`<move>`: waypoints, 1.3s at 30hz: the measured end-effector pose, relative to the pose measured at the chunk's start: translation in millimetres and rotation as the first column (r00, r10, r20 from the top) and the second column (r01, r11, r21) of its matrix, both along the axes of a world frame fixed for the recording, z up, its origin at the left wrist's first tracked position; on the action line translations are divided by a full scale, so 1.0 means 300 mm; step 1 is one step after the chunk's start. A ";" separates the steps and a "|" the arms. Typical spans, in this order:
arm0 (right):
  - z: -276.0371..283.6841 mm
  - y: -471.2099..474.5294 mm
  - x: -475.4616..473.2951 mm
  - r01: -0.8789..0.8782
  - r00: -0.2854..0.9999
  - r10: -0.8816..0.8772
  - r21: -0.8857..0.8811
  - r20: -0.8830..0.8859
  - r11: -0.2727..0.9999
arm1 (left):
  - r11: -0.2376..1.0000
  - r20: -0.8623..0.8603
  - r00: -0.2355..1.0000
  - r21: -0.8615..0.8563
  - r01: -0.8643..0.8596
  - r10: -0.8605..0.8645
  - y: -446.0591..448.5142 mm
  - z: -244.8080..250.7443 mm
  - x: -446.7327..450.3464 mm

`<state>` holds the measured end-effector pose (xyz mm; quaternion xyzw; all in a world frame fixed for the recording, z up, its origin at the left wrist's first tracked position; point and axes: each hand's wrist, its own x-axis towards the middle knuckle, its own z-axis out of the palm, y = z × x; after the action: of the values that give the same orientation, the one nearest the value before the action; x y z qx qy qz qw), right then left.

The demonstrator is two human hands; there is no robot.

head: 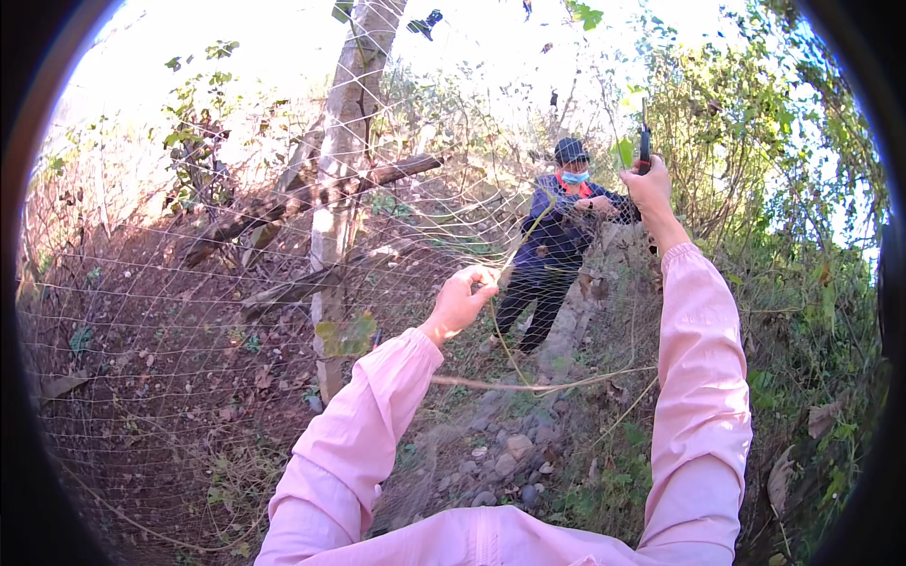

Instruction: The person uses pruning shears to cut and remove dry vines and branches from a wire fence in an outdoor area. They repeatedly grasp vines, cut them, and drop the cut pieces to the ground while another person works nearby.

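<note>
My left hand (pixel 461 303), near the middle of the view, pinches a thin green vine stem (pixel 532 230) against the mesh netting (pixel 453 212). The stem runs up to the right from my fingers, and a thin strand hangs below them. Higher up on the right, my right hand (pixel 650 185) grips a pair of pruning shears (pixel 645 147) by dark handles with some red, blades pointing up. A green leaf (pixel 623 151) is beside that hand. Another leaf (pixel 347 335) hangs on the net left of my left forearm.
Beyond the net stands a person (pixel 555 240) in dark clothes, cap and face mask. A concrete post (pixel 338 170) rises at left, with weathered logs (pixel 311 194) across it. A longer vine (pixel 552 387) crosses below my hands. Stones (pixel 506 460) lie beneath; dense shrubs (pixel 786 212) grow at right.
</note>
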<state>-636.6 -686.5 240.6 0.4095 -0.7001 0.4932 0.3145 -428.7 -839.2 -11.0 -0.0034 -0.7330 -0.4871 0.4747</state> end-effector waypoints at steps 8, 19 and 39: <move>0.057 -0.019 -0.079 0.200 0.969 -0.182 0.098 -0.166 0.975 | 0.994 -0.014 0.995 -0.056 -0.096 0.096 0.018 0.001 0.015; 0.146 -0.103 -0.106 0.024 0.996 -0.037 0.154 0.079 0.988 | 0.986 -0.025 0.988 -0.076 -0.151 0.150 0.040 -0.015 0.035; 0.319 -0.123 -0.054 0.497 0.867 -0.445 0.469 -0.224 0.730 | 0.978 0.043 0.978 -0.055 -0.203 0.206 0.108 0.024 0.081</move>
<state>-652.8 -723.2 336.4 0.3102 -0.8699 0.1728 0.3422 -404.4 -806.7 -3.7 0.0717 -0.7529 -0.4169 0.5041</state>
